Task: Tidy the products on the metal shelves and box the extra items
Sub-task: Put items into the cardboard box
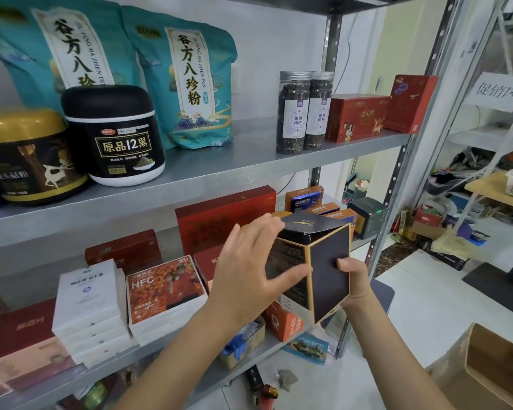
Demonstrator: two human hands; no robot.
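We hold the dark box [326,250] tilted in front of the lower metal shelf [116,364], 1 gold-edged corner turned toward us and its top flap slightly lifted. Our left hand [249,273] reaches in from the box's lower left, fingers straight and spread, palm flat on its left face: a wide grip, pressing rather than clasping. Our right hand [356,281] comes up from below the box, thumb pinching its right face, fingers hidden behind. Just right of the box stands the shelf upright [393,202]. Farther right lies pale floor [427,306], and below right is an open cardboard carton [456,365]. Left of the box sit an orange NFC pack [165,291] and a white stack [89,300].
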